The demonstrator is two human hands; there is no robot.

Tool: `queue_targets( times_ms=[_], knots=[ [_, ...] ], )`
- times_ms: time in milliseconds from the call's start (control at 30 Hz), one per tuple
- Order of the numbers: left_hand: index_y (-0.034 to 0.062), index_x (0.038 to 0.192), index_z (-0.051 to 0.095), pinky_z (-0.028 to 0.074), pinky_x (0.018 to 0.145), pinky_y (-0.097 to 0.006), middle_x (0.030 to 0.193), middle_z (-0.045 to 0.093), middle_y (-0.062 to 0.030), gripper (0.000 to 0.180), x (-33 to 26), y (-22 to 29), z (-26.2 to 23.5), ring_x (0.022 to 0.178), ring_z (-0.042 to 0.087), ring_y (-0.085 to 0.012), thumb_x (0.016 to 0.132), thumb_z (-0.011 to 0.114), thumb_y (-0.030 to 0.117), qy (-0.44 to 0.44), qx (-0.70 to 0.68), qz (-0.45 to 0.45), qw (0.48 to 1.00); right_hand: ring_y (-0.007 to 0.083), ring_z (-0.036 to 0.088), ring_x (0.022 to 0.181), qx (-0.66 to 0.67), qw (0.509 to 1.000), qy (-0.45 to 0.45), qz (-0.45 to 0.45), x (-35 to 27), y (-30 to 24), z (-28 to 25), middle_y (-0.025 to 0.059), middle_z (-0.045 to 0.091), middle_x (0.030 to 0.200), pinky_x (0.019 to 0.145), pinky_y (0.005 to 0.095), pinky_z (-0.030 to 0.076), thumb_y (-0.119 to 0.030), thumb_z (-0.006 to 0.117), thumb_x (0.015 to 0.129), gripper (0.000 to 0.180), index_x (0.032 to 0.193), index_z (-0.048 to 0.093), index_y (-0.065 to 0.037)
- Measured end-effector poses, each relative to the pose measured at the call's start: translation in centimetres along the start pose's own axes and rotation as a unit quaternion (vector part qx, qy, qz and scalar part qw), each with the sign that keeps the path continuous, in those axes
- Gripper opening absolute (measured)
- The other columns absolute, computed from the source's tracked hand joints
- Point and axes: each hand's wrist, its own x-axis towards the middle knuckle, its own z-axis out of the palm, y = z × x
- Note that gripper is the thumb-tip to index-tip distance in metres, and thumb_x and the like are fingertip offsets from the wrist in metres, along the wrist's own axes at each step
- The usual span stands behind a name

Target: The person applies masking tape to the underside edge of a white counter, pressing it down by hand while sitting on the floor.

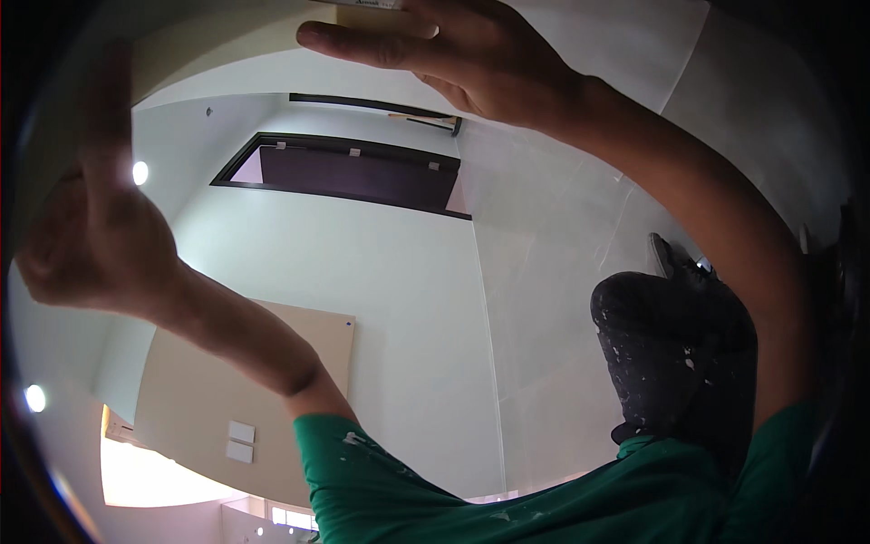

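Note:
Both of my arms are raised toward the upper edge of the view. A pale cream board-like piece (227,41) spans the gap between my hands; its upper part is cut off, so I cannot tell its kind. My right hand (480,68) has its fingers stretched out along the piece's right end, beside a small white printed edge (370,3). At the dim left rim, my left hand (104,236) is by the other end, one digit pointing up along it. Shadow hides its remaining fingers.
Behind my arms are a white wall (408,299), a dark-framed doorway (340,138) and a beige panel (317,349) with two white plates (240,440). Large grey tiles (562,272) cover the floor. My paint-spotted dark trouser leg (652,354) shows at right. Bright lights glare at left.

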Motion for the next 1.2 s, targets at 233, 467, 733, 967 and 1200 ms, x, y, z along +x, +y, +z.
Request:
queue_targets(
  times_ms=[233, 467, 733, 967, 1200],
  knots=[
    [-0.0099, 0.106, 0.068, 0.066, 0.083, -0.037, 0.102, 0.074, -0.0174, 0.033, 0.6, -1.9, 0.1, 0.091, 0.074, -0.0248, 0.077, 0.08, -0.005, 0.017, 0.002, -0.002, 1.0, 0.0165, 0.043, 0.065, -0.043, 0.998, -0.017, 0.048, 1.8, -0.9, 2.0, 0.0021, 0.046, 0.075, 0.06, 0.0339, 0.045, -0.005, 0.067, 0.094, 0.07, 0.157, 0.043, -0.021],
    [-0.01, 0.106, 0.068, 0.066, 0.083, -0.037, 0.103, 0.074, -0.0175, 0.031, 0.4, -2.7, 0.5, 0.092, 0.074, -0.025, 0.078, 0.078, -0.002, 0.018, 0.002, -0.012, 1.0, 0.0229, 0.067, 0.107, 0.037, 0.991, 0.096, 0.081, 1.0, -1.1, 3.0, 0.0041, 0.07, 0.129, 0.096, 0.0351, 0.056, 0.001, 0.07, 0.086, 0.058, 0.139, 0.064, -0.023],
    [-0.01, 0.107, 0.068, 0.065, 0.083, -0.037, 0.103, 0.073, -0.0176, 0.029, 0.9, -2.8, -0.2, 0.092, 0.073, -0.0252, 0.08, 0.075, 0.0, 0.029, -0.012, -0.025, 0.999, 0.026, 0.066, 0.115, 0.022, 0.99, 0.087, 0.106, 2.5, -2.2, 2.7, 0.0053, 0.069, 0.132, 0.1, 0.0372, 0.056, 0.005, 0.068, 0.085, 0.053, 0.133, 0.068, -0.018],
    [-0.01, 0.107, 0.068, 0.064, 0.083, -0.037, 0.104, 0.073, -0.0177, 0.028, 0.7, -2.7, -0.5, 0.093, 0.073, -0.0253, 0.082, 0.073, 0.003, 0.037, -0.023, -0.033, 0.998, 0.0273, 0.068, 0.114, 0.04, 0.989, 0.109, 0.094, 2.8, -2.6, 2.9, 0.01, 0.072, 0.126, 0.099, 0.0377, 0.057, 0.007, 0.066, 0.087, 0.046, 0.129, 0.07, -0.013],
    [-0.01, 0.107, 0.068, 0.064, 0.083, -0.037, 0.104, 0.073, -0.0178, 0.028, 0.5, -3.5, -0.9, 0.093, 0.073, -0.0255, 0.083, 0.071, 0.005, 0.048, -0.047, -0.054, 0.996, 0.0273, 0.071, 0.11, 0.025, 0.99, 0.108, 0.09, 2.3, -2.3, 2.0, 0.0116, 0.073, 0.122, 0.096, 0.0376, 0.059, 0.006, 0.067, 0.087, 0.044, 0.128, 0.07, -0.011]
  ],
)
